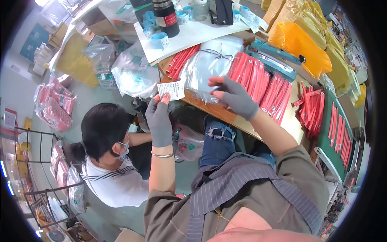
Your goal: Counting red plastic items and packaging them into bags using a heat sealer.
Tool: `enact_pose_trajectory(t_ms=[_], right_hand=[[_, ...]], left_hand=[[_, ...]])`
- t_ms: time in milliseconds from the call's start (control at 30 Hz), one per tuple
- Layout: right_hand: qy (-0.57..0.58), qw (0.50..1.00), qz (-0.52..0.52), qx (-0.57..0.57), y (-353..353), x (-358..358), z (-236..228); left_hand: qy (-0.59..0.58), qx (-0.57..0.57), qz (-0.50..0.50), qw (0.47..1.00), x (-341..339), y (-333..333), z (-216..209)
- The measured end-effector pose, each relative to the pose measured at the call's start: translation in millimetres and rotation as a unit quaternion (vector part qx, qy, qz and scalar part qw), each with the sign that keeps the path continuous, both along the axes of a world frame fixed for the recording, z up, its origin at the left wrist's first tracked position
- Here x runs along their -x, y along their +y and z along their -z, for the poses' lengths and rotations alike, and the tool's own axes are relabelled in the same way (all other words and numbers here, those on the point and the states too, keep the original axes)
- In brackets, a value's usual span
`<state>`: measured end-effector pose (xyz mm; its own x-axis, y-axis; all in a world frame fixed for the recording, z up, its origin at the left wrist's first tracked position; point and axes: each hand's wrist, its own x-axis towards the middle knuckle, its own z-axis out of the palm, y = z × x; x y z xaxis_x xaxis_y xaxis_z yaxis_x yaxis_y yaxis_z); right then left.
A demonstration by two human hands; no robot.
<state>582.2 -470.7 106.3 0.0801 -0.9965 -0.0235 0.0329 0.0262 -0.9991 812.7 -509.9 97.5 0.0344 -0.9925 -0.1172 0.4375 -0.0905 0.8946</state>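
My left hand [158,123], in a grey fingerless glove, pinches a small white printed label [177,92] between thumb and fingers, held up at the table's left edge. My right hand [238,98], gloved the same way, hovers over the table's front edge with its fingers apart and nothing visible in them. Beyond it lies a stack of clear plastic bags [201,68] tied with a dark string. Beside that stack are bundles of red strip-like packets [250,72] in clear wrapping. More red packets [183,60] lie left of the bags.
A co-worker [115,161] sits close on my left. On the white board [193,38] at the back stand a dark thermos [166,20] and rolls of blue-backed labels [159,40]. Loose red strips [312,111] lie at right, near a green conveyor belt [332,149]. Yellow sacks [302,46] are piled behind.
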Motion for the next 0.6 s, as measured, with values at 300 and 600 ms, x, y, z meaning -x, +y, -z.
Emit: enact_pose_trajectory(t_ms=[300,600], right_hand=[[0.438,0.889,0.087,0.101,83.5,30.1,89.0],[0.496,0.857,0.099,0.099,102.6,10.7,117.4]], left_hand=[[-0.008,-0.010,-0.058,0.998,-13.1,-95.0,27.6],[-0.113,-0.010,-0.110,0.987,-42.1,-184.4,51.0]])
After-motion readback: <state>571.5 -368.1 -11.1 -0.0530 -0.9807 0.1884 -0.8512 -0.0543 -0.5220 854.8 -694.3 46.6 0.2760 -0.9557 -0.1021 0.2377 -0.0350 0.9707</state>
